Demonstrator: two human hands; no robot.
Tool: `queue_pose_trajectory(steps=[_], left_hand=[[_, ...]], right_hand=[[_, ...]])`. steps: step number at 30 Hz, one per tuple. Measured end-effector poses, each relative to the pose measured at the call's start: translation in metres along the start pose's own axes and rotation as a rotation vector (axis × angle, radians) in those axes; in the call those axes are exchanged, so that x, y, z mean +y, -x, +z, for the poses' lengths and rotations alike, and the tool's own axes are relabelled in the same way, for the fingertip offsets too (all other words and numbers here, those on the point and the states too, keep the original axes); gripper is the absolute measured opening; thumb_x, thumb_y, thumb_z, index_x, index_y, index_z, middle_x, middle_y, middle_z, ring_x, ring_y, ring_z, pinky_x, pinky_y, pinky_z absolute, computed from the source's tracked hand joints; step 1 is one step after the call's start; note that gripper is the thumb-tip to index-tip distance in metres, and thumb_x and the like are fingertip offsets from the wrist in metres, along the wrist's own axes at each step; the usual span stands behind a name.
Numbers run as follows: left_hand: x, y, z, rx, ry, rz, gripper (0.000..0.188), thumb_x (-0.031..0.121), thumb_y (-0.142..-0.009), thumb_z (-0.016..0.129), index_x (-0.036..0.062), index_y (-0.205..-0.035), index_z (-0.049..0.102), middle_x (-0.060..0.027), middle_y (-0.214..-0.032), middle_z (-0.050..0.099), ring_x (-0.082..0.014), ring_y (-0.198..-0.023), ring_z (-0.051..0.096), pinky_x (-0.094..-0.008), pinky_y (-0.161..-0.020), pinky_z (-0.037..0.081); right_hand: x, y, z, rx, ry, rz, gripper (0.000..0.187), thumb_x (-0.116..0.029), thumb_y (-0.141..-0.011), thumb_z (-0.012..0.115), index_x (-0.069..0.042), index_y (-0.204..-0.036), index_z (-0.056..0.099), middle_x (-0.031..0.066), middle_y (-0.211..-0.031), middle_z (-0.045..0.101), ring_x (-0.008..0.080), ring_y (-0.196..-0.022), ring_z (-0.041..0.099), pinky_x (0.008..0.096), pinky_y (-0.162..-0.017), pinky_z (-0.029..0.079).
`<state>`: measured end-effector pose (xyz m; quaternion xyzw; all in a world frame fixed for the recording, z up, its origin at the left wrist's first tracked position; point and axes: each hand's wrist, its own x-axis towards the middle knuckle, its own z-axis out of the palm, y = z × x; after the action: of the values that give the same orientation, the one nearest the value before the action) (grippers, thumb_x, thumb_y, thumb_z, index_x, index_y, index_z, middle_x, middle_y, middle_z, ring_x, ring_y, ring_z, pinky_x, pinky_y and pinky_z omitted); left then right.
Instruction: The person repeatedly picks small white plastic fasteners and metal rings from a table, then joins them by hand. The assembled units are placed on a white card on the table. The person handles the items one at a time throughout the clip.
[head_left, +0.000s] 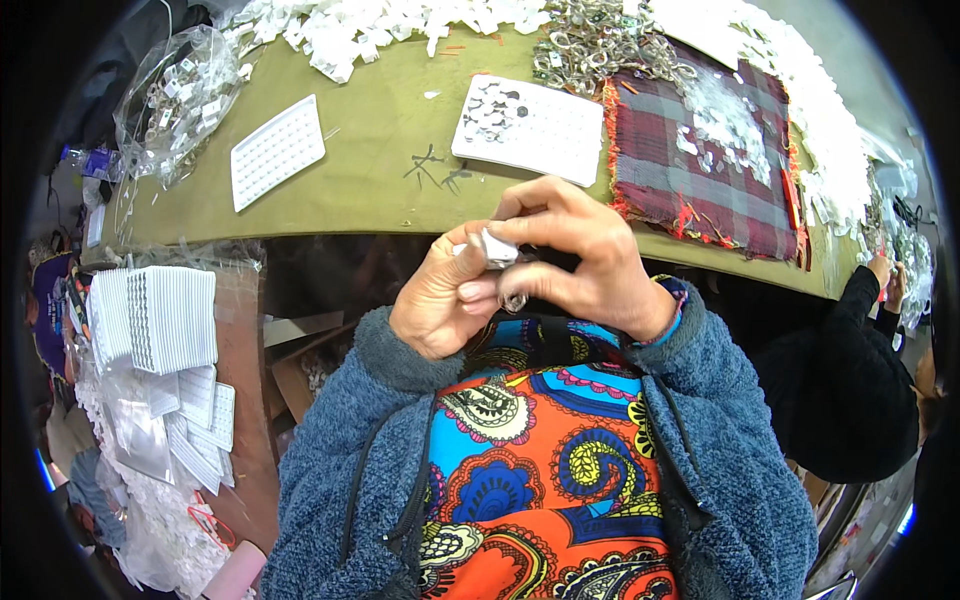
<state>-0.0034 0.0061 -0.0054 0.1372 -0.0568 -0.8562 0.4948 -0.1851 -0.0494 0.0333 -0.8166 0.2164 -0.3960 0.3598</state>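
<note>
Both my hands are raised over my lap in front of the table edge, fingertips meeting. My left hand (pixel 440 300) is closed in a pinch on a small white piece (pixel 496 250) with a greyish, shiny side. From the other side my right hand (pixel 590 250) grips the same piece between thumb and fingers. A small metal ring-like part (pixel 514 299) shows under the right thumb; whether it is joined to the white piece I cannot tell. Just beyond my hands lies a white dimpled tray (pixel 560 130) with several dark and silvery round bits on its left part.
On the green table cloth (pixel 380 150) sit another white tray (pixel 278 152), a bag of parts (pixel 185 105), heaped white pieces (pixel 370 30), metal rings (pixel 600 45) and a plaid cloth (pixel 690 190) with translucent bits. Stacked trays (pixel 150 320) stand left. A person in black (pixel 850 380) works at right.
</note>
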Motion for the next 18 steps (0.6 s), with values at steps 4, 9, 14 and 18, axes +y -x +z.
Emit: queue_pose_trajectory(steps=[4, 9, 14, 18], left_hand=[[0.004, 0.002, -0.002, 0.011, -0.012, -0.024, 0.039, 0.023, -0.09, 0.072, -0.0002, -0.118, 0.058, -0.0011, -0.088, 0.062, 0.0007, -0.055, 0.046, -0.0116, -0.047, 0.041], [0.0, 0.001, 0.001, 0.096, -0.249, 0.018, 0.03, 0.027, -0.096, 0.064, 0.0023, -0.113, 0.059, 0.0026, -0.084, 0.057, 0.0014, -0.055, 0.042, -0.0121, -0.048, 0.037], [-0.002, -0.001, 0.016, 0.13, -0.318, -0.087, 0.023, 0.033, -0.1, 0.057, 0.0129, -0.112, 0.055, 0.006, -0.083, 0.054, 0.0008, -0.055, 0.045, -0.0137, -0.043, 0.037], [-0.012, -0.011, 0.021, 0.043, -0.124, -0.192, 0.024, 0.02, -0.093, 0.068, 0.0063, -0.108, 0.055, -0.0027, -0.088, 0.059, -0.0058, -0.059, 0.054, -0.0139, -0.048, 0.045]], right_hand=[[0.0, -0.002, 0.006, 0.057, 0.221, -0.229, 0.038, -0.012, -0.07, 0.081, -0.001, -0.104, 0.069, 0.0121, -0.101, 0.064, 0.0267, -0.086, 0.063, 0.0358, -0.074, 0.051], [0.008, -0.003, 0.007, 0.104, 0.439, -0.481, 0.025, -0.011, -0.064, 0.074, 0.0, -0.08, 0.059, 0.0085, -0.085, 0.058, 0.0216, -0.068, 0.056, 0.037, -0.069, 0.047], [0.011, 0.017, -0.003, 0.168, 0.501, -0.53, 0.027, -0.014, -0.071, 0.08, 0.001, -0.089, 0.065, 0.0104, -0.093, 0.065, 0.0202, -0.069, 0.058, 0.0365, -0.07, 0.047], [0.007, 0.037, -0.018, 0.21, 0.461, -0.399, 0.041, -0.024, -0.072, 0.079, 0.0, -0.103, 0.067, 0.0098, -0.103, 0.067, 0.0226, -0.081, 0.06, 0.038, -0.075, 0.047]])
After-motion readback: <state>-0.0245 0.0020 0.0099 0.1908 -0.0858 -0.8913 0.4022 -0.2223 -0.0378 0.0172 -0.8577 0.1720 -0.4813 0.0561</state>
